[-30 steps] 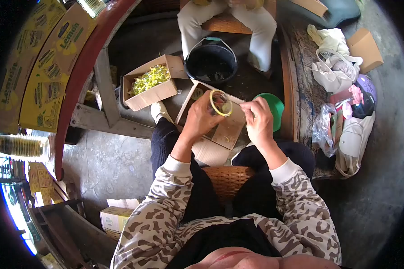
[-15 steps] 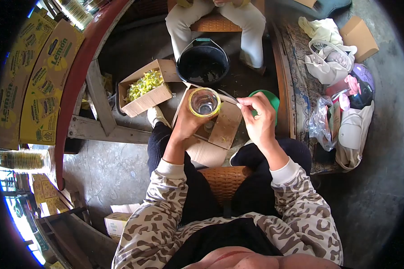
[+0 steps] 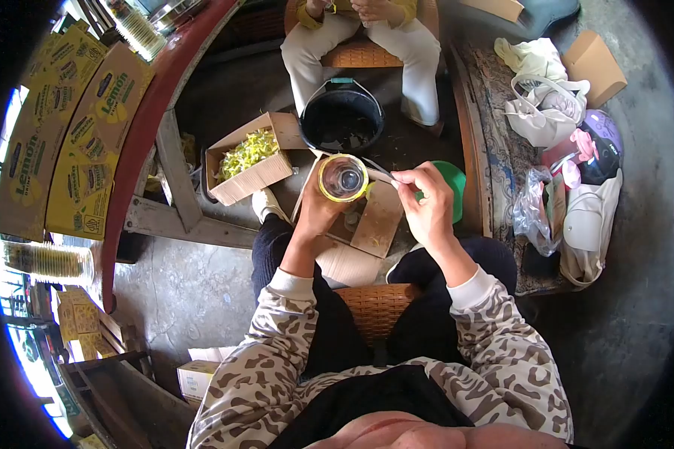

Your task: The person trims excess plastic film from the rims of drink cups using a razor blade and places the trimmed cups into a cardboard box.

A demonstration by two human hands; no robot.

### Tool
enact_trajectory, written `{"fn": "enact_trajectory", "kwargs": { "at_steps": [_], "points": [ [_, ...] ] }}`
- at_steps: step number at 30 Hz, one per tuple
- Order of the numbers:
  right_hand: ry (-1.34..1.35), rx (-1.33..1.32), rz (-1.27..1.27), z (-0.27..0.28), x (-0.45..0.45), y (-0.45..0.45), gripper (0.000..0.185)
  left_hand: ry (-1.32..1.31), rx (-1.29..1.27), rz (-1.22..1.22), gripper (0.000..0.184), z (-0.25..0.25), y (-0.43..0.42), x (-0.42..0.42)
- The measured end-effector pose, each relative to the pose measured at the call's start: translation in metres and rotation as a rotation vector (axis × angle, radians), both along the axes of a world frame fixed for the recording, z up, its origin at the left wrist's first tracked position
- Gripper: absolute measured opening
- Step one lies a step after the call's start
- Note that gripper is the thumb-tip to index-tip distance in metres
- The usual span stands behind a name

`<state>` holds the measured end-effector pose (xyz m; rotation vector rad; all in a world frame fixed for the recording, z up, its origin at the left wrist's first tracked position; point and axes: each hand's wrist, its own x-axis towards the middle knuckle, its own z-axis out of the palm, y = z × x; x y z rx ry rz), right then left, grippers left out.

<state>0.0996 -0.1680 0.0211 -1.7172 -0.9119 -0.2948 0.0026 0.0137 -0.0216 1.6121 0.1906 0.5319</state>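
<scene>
My left hand (image 3: 316, 213) is wrapped around a clear plastic cup (image 3: 344, 179) with a yellow band at its rim, its mouth facing up towards me. In my right hand (image 3: 430, 200) a thin, dark, blade-like tool (image 3: 377, 169) is pinched between thumb and fingers. Its tip lies close to the cup's right edge; whether it touches I cannot tell. A small yellow piece (image 3: 369, 191) shows at that edge. Below my hands stands an open cardboard box (image 3: 378, 221), its inside partly hidden.
A carton (image 3: 258, 183) of yellow-green strips stands ahead left, beside a black bucket (image 3: 341, 120). Another person (image 3: 419, 52) sits opposite. A green container (image 3: 449, 191) is behind my right hand. Bags (image 3: 547, 112) lie on the right bench; lemon cartons (image 3: 90, 150) and stacked cups (image 3: 49, 257) are left.
The tool has tilted slightly, and a yellow piece now shows at the cup's right edge. The other person's hands have come further into view. My view has shifted a little.
</scene>
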Motion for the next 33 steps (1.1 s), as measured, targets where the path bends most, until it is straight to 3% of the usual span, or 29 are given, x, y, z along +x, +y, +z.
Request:
{"fn": "enact_trajectory", "kwargs": {
  "at_steps": [10, 12, 25, 27, 33],
  "points": [
    [-0.024, -0.034, 0.009, -0.004, -0.006, 0.003, 0.018, -0.091, -0.065, 0.079, 0.062, 0.0, -0.008, 0.003],
    [-0.048, -0.046, 0.012, -0.004, -0.008, 0.003, 0.019, -0.069, 0.028, 0.124, 0.062, 0.0, -0.009, 0.004],
    [-0.2, -0.121, 0.004, -0.004, -0.014, 0.003, 0.022, -0.023, -0.003, 0.132, 0.059, 0.002, -0.024, 0.005],
    [-0.237, -0.141, -0.012, -0.003, -0.015, 0.004, 0.022, -0.049, -0.113, 0.143, 0.059, 0.0, -0.028, 0.006],
    [-0.27, -0.136, -0.055, -0.01, -0.014, 0.007, 0.022, -0.071, -0.129, 0.14, 0.054, -0.003, -0.033, 0.009]
  ]
}}
